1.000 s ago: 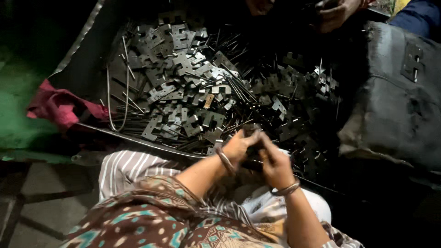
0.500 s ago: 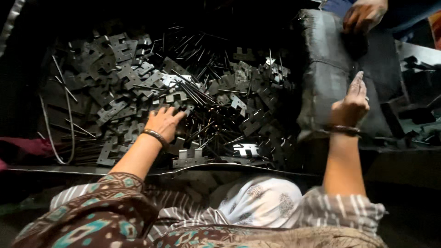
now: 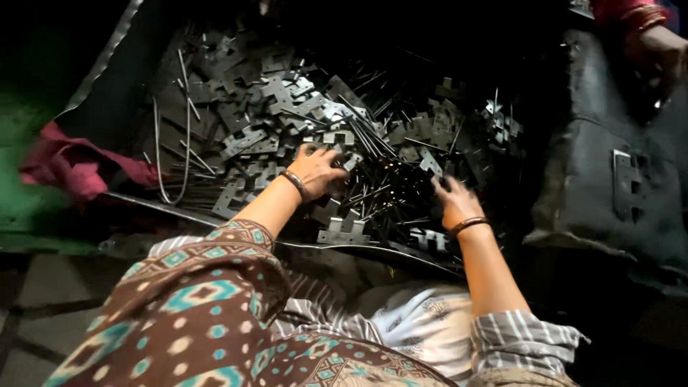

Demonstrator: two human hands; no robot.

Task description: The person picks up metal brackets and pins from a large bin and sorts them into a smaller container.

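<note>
Since the earlier frame, the right hand (image 3: 453, 203) has dropped from the dark bag (image 3: 616, 179) into the tray (image 3: 107, 79); its fingers spread over thin rods (image 3: 373, 140) near the front edge, grip loose, holding nothing visible; the left hand (image 3: 319, 170) curls onto flat metal brackets (image 3: 287, 93) mid-tray, its grip's contents hidden; a pink cloth (image 3: 72, 168) lies beside the left edge.

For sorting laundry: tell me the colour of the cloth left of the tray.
Pinkish-red cloth, clearest in the head view.
</note>
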